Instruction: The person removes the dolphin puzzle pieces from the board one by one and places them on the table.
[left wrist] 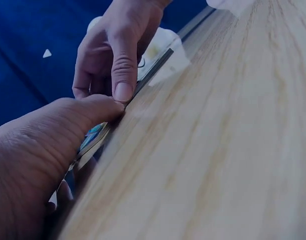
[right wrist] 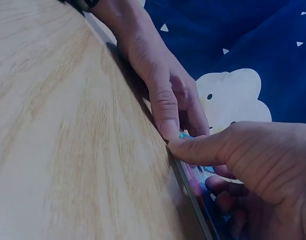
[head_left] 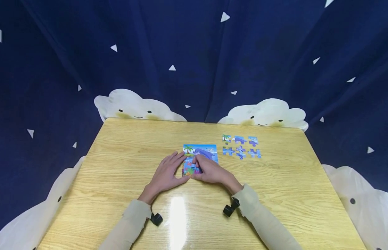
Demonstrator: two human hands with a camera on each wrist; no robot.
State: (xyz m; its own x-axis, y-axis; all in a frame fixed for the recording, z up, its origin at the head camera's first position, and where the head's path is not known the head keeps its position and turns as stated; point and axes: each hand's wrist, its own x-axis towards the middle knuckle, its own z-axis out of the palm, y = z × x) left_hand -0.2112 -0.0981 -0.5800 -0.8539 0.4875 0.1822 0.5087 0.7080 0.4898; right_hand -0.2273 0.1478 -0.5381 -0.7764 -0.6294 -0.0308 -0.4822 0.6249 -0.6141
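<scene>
A jigsaw puzzle [head_left: 206, 150] in a thin tray lies flat on the table, its sea picture showing a dolphin and a palm tree. My left hand [head_left: 167, 174] rests along its left side, fingers nearly straight, thumb reaching to the near edge. Over the lower part of the picture, my right hand [head_left: 210, 171] curls its fingers onto the puzzle, its thumb at the near edge. Both thumbs come close together there in the wrist views. Part of the picture is hidden under the right hand; I cannot tell whether a separate piece is between its fingers.
Several loose jigsaw pieces [head_left: 240, 140] lie in two rows right of the puzzle. The wooden table [head_left: 125, 146] reaches back to a dark blue curtain [head_left: 194, 52] with white triangles. Cloud-shaped cushions [head_left: 262, 113] line the table's far edge and sides.
</scene>
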